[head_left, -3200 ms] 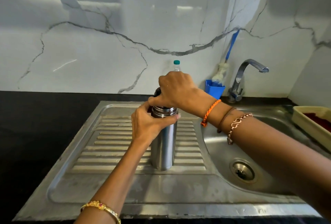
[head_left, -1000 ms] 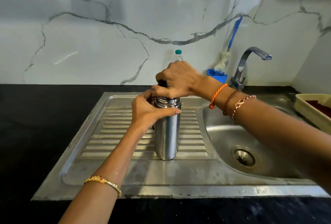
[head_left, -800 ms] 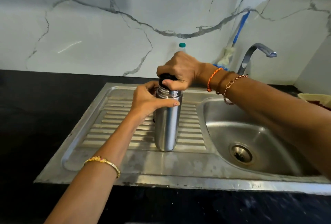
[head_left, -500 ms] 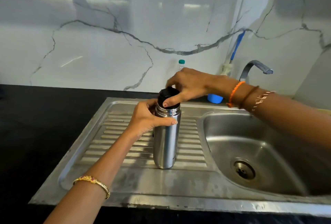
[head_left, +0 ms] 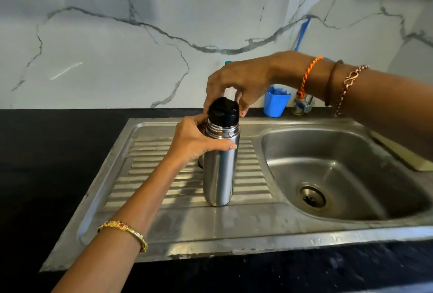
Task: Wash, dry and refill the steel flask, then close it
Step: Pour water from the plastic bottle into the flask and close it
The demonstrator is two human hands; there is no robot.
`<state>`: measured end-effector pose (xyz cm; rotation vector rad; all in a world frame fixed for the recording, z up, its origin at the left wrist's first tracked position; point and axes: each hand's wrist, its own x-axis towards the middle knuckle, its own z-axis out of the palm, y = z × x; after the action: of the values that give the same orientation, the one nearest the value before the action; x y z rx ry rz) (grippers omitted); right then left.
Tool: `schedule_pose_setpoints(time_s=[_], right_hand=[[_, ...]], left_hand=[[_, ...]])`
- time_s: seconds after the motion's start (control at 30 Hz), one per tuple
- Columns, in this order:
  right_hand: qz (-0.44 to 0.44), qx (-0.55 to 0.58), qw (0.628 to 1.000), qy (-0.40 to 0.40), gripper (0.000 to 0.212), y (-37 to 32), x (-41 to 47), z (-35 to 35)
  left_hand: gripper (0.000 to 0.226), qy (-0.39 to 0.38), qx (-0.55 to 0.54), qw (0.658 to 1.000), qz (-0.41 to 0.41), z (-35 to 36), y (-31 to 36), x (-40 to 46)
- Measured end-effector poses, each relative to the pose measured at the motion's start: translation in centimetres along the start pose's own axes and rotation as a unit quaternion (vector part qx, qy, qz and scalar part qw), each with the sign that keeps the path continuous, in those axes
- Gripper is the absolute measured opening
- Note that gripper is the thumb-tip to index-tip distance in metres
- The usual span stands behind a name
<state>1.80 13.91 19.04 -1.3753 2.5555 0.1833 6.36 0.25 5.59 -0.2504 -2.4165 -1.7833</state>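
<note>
The steel flask [head_left: 221, 171] stands upright on the ribbed drainboard [head_left: 152, 175] of the steel sink. A black stopper [head_left: 223, 111] sits in its neck, above the bare screw threads. My left hand [head_left: 199, 142] wraps around the flask's upper body from the left. My right hand [head_left: 239, 79] arches over the top, with its fingertips on both sides of the stopper. A small dark object [head_left: 200, 164] shows behind the flask, mostly hidden by my left hand.
The sink basin [head_left: 339, 152] with its drain [head_left: 312, 196] lies to the right. A blue cup [head_left: 276, 103] and the tap base [head_left: 302, 105] stand at the back. A bottle's teal cap [head_left: 227, 62] peeks behind my right hand. A cream tray [head_left: 403, 157] sits at the right edge.
My right hand went from covering the flask's top to a raised fingertip hold, so the black stopper shows. My left hand has stayed on the flask, which has not moved.
</note>
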Motion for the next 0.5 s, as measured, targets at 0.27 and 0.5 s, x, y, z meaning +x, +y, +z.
schedule_pose_setpoints(time_s=[0.27,0.5], right_hand=[[0.037,-0.016,0.998,0.044,0.058,-1.7,-0.4,1.9],[0.013,0.008,0.998,0.061,0.052,-1.8,-1.0,0.7]], left_hand=[[0.049,0.008,-0.019,1.000,0.008,0.3,-1.0,0.4],[0.050,0.002,-0.020,1.000,0.002,0.1,-0.9,0.4]])
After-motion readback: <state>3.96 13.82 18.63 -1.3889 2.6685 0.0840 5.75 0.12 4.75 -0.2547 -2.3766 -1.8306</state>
